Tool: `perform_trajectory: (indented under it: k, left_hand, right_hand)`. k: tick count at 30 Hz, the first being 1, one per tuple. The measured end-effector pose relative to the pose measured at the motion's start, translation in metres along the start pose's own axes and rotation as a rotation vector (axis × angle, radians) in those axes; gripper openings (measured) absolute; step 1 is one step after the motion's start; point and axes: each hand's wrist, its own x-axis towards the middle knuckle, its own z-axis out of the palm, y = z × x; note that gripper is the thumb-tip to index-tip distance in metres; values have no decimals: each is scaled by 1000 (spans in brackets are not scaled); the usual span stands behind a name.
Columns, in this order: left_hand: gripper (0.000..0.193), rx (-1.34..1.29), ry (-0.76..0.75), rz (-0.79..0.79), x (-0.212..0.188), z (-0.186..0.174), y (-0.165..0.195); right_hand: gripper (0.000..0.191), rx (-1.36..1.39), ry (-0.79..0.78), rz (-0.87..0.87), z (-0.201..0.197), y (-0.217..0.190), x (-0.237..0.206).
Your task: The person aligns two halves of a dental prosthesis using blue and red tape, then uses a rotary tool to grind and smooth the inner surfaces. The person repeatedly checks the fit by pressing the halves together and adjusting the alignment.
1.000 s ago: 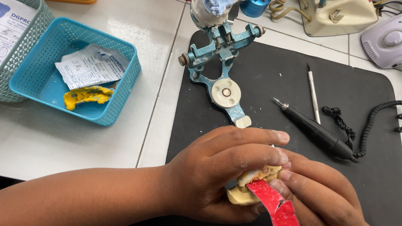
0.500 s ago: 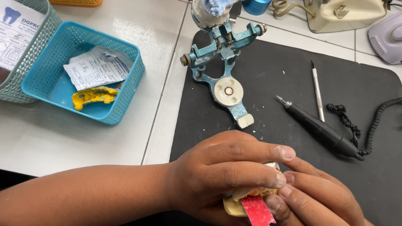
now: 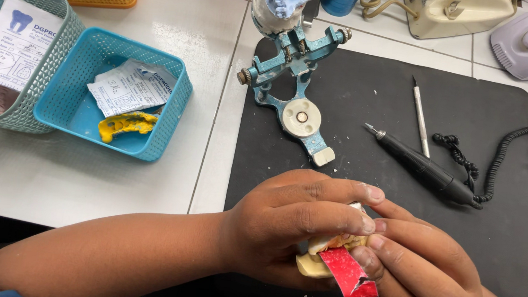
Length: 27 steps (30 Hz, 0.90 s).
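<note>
Both hands are busy at the near edge of the black mat [image 3: 516, 211]. The left hand [image 3: 289, 225] wraps its fingers over a pale yellow dental cast [image 3: 318, 260], closed firmly around it, while the right hand [image 3: 423, 273] pinches it from the other side. A red strip [image 3: 356, 293] hangs from between the fingertips, thin, limp and probably easy to tear. The cast looks hard but brittle, best gripped by its thick base. Beyond the hands stands a blue articulator [image 3: 290, 73]; a handpiece [image 3: 426, 170] lies just past the right hand.
</note>
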Motion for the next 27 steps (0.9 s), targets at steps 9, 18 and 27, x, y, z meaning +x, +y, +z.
perform_trajectory:
  k: [9,18,27]
  left_hand:
    - [49,-8,-34,-39,-2,-2,4]
    - [52,-56,-40,-90,0,-4,5]
    - [44,-180,-138,-369,2,2,3]
  right_hand:
    - [29,8,-78,97,-8,-10,4]
    - [36,193,42,135,-1,2,17]
    - [51,826,74,623,-4,11,6]
